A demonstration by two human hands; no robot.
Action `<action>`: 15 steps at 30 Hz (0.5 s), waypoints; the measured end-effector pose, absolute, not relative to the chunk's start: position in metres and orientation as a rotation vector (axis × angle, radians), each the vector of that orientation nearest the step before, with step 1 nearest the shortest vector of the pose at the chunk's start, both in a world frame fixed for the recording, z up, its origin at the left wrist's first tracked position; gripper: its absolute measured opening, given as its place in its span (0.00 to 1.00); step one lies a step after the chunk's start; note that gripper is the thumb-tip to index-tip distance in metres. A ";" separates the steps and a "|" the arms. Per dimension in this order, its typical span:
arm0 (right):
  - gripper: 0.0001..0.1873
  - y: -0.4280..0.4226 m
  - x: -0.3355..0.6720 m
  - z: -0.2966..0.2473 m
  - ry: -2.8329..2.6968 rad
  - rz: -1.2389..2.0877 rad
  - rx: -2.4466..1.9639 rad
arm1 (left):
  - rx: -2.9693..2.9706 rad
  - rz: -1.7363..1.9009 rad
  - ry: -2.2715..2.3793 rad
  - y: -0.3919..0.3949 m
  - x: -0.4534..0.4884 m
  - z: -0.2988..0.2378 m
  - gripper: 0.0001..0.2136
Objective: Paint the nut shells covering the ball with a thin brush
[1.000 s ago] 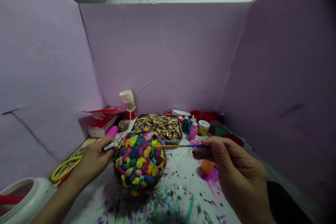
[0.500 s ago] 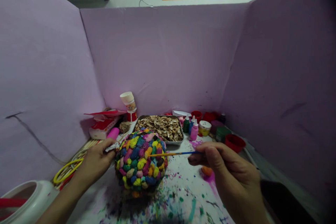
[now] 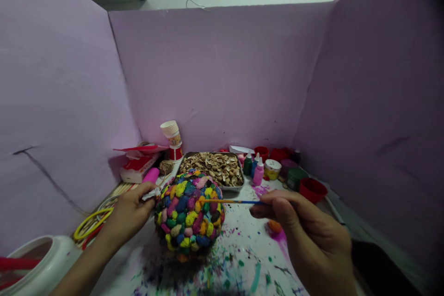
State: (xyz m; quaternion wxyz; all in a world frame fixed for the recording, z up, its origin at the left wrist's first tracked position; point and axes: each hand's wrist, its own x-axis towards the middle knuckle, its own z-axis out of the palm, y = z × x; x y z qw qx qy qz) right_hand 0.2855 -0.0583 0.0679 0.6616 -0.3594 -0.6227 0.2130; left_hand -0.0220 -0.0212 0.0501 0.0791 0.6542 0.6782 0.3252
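A round ball covered in painted nutshells of many colours stands on the paint-spattered white table. My right hand pinches a thin paintbrush with a blue and orange handle, held level. Its tip meets the front of the ball near an orange shell. My left hand is at the ball's left side, its fingers closed on a crumpled white tissue. Whether those fingers also touch the ball, I cannot tell.
Behind the ball lies a metal tray of nutshells. To its right stand paint bottles, a paint jar and a red cup. Stacked paper cups, a tissue box and a white tub are leftward. Purple panels surround the table.
The whole view has shifted slightly, so things appear a little further right. The brush tip remains at the ball's front, and both hands keep their holds.
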 end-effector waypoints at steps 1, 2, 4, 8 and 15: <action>0.08 -0.059 0.285 0.068 -1.425 0.469 -0.807 | 1.959 0.966 2.031 -0.021 -0.022 0.050 0.13; 0.08 -0.059 0.285 0.067 -1.447 0.456 -0.799 | 1.961 0.960 2.030 -0.021 -0.022 0.050 0.13; 0.09 -0.060 0.285 0.067 -1.483 0.427 -0.784 | 1.964 0.957 2.024 -0.020 -0.022 0.049 0.13; 0.09 -0.062 0.285 0.068 -1.534 0.363 -0.787 | 1.957 0.961 2.036 -0.021 -0.020 0.051 0.12; 0.10 -0.065 0.284 0.069 -1.539 0.302 -0.769 | 1.956 0.954 2.032 -0.023 -0.018 0.055 0.12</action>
